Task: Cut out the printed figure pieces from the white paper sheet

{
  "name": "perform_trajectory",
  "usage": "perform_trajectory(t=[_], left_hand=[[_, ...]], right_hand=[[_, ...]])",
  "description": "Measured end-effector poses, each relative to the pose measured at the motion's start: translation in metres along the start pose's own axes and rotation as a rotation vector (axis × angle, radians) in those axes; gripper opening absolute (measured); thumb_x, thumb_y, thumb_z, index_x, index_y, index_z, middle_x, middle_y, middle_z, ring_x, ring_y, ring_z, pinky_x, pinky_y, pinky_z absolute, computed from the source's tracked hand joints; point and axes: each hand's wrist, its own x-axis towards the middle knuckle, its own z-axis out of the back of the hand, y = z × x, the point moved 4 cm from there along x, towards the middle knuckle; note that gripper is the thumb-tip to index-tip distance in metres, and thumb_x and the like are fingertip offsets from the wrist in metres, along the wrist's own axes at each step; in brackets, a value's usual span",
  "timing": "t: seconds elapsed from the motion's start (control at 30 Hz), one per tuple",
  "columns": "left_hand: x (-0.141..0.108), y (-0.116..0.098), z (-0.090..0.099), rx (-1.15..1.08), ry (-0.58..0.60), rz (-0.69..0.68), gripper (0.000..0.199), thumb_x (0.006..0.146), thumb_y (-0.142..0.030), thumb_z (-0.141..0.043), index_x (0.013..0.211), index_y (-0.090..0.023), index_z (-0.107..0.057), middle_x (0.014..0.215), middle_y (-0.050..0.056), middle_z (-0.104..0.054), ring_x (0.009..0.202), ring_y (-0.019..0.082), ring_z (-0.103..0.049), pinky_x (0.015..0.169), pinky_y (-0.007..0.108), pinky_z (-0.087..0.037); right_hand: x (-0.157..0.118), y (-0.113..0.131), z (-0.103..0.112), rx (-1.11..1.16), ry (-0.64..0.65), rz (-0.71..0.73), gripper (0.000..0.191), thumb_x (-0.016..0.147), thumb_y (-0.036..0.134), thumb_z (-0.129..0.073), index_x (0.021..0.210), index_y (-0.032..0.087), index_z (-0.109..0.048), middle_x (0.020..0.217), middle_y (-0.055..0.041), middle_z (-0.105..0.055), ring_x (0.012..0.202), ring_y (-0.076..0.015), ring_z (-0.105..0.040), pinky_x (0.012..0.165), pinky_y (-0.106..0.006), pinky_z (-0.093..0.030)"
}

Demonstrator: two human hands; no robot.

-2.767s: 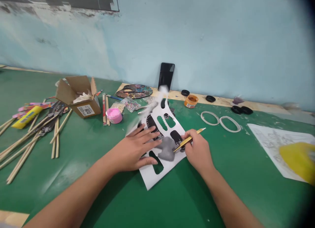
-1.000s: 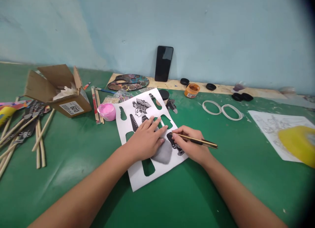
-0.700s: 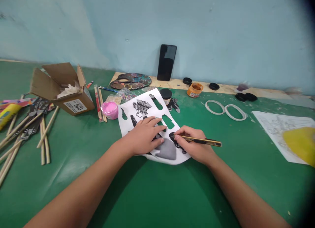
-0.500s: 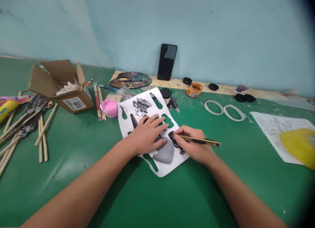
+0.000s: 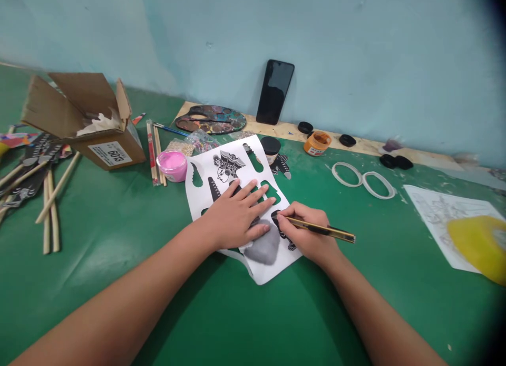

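Note:
A white paper sheet (image 5: 272, 268) with black printed figures and several cut-out holes lies on the green table. My left hand (image 5: 235, 214) rests flat on its middle, fingers spread, holding nothing. Beside the thumb is a grey rounded patch (image 5: 264, 246) on the sheet. My right hand (image 5: 306, 229) grips a slim black-and-gold craft knife (image 5: 328, 230), its tip at the black figure (image 5: 290, 243) near the sheet's right edge. The blade itself is too small to make out.
An open cardboard box (image 5: 106, 147), wooden sticks (image 5: 51, 213) and a pink paint jar (image 5: 173, 165) are left. Behind stand a phone (image 5: 275, 92), palette (image 5: 211, 119) and orange jar (image 5: 317, 143). White rings (image 5: 347, 174) and a yellow object (image 5: 480, 244) lie right.
The camera view has tilted and shifted slightly, so the box and sticks appear farther left. Both hands keep nearly the same places on the sheet, the knife still in my right hand.

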Motion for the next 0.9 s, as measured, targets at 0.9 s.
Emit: perform_trajectory(t=[0.9], left_hand=[[-0.0001,-0.0001,-0.0003,0.023,0.029,0.023,0.064,0.099,-0.060,-0.026,0.154,-0.027,-0.029,0.162,0.005,-0.017,0.151,0.029,-0.009,0.120,0.057,-0.007]], right_hand=[[-0.0008,0.0105,-0.0027,-0.143,-0.047,0.211,0.013,0.085,0.017,-0.061,0.072,0.018,-0.064,0.065,0.0019,-0.063,0.061,-0.0108,-0.058,0.061,-0.022,-0.040]])
